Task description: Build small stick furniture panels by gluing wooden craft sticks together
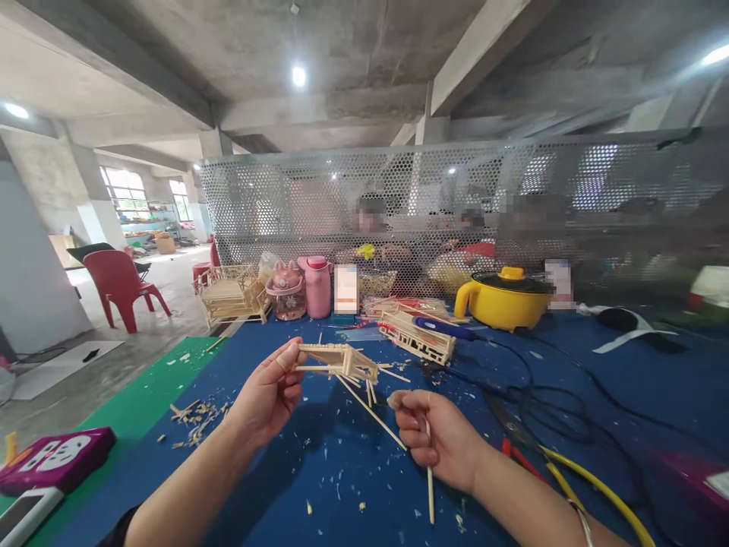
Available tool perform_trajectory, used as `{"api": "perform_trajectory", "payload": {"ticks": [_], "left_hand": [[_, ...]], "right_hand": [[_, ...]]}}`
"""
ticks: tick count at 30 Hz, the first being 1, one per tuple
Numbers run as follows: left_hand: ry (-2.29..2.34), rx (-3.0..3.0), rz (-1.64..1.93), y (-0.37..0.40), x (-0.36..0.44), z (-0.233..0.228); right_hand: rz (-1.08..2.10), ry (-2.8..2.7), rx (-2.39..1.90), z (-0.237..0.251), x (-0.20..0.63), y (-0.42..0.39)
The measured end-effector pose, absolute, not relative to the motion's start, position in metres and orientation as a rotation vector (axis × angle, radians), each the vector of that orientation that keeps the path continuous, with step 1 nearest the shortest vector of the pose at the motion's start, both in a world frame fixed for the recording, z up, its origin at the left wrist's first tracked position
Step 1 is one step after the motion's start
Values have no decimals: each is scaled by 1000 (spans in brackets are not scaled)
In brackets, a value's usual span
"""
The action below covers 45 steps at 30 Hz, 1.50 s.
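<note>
My left hand (272, 395) pinches one end of a small wooden stick frame (342, 361), raised over the blue table. Thin sticks make up the frame, and several stick out below and to its right. To the right of it, my right hand (436, 437) is closed around a thin wooden stick (431, 494) that points downward. The right thumb and forefinger are pressed together; whether they pinch anything else I cannot make out. Behind the frame, a wooden stick rack (418, 346) lies with a blue-handled tool (444, 328) resting on top.
Wood scraps (199, 420) litter the table's left. A finished-looking stick model (231, 292), pink bottle (317, 289), pink jug (285, 295) and yellow pot (504, 298) line the back before a perforated metal screen (273, 197). Dark cables (547, 410) and yellow-handled pliers (598, 482) lie right.
</note>
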<state>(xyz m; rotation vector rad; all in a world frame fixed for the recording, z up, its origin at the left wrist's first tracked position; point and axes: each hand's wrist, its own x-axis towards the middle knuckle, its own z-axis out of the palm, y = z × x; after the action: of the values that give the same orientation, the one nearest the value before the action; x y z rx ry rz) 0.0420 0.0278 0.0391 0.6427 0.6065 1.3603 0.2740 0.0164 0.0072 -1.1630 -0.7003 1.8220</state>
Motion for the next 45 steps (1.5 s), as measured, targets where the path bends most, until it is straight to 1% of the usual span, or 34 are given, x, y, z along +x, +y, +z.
{"api": "perform_trajectory", "payload": {"ticks": [4, 10, 18, 24, 32, 38, 41, 45], "left_hand": [[528, 656, 1324, 26, 41, 27], [538, 730, 1224, 23, 49, 21], [749, 728, 1296, 20, 56, 26], [748, 571, 1027, 18, 53, 23], [662, 576, 1127, 10, 51, 29], [778, 697, 951, 12, 40, 28], [896, 927, 855, 15, 30, 28], [914, 1224, 616, 20, 22, 32]], "right_hand": [[1786, -703, -1211, 12, 276, 19], [1906, -879, -1190, 17, 273, 21], [1763, -926, -1169, 16, 273, 16], [1731, -863, -1161, 20, 272, 16], [1839, -850, -1182, 20, 271, 14], [1732, -921, -1211, 25, 275, 13], [1707, -1056, -1242, 31, 272, 6], [1711, -1210, -1316, 35, 259, -4]]}}
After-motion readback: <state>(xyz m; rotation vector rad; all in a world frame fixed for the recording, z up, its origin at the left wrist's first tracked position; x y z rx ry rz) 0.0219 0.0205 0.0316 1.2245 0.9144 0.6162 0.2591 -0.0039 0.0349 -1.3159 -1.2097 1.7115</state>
